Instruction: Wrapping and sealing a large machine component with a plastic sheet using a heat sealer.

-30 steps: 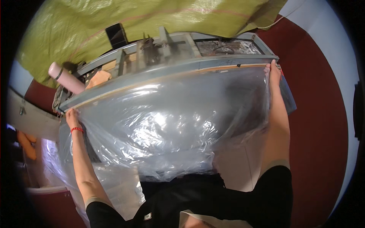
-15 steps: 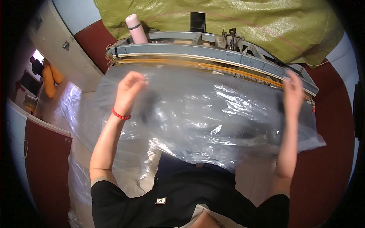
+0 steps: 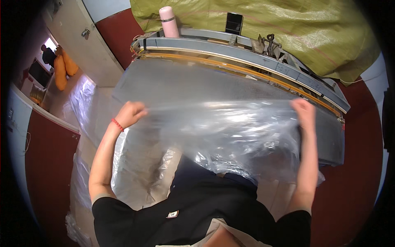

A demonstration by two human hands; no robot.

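Note:
Clear plastic film (image 3: 230, 123) is stretched taut between my two hands, its upper edge running nearly straight across, with the rest hanging in shiny folds toward my lap. My left hand (image 3: 131, 114), a red bead bracelet on its wrist, is closed on the film's left end. At the other end my right hand (image 3: 303, 110) is closed on the film too. Both hands are above the near part of a dark grey table (image 3: 181, 78). Motion smears the film's middle.
Along the table's far side runs a metal frame (image 3: 230, 51) with orange strips (image 3: 205, 61). A pink bottle (image 3: 168, 22) and a dark phone-like slab (image 3: 234, 23) stand behind it, before a yellow-green woven sheet (image 3: 312, 37). More film (image 3: 84, 96) lies on the floor at left, near an open door (image 3: 88, 41).
Both hands have come back toward me and closed on the film. Its far edge has been pulled nearer, baring the grey tabletop. The whole view has shifted slightly.

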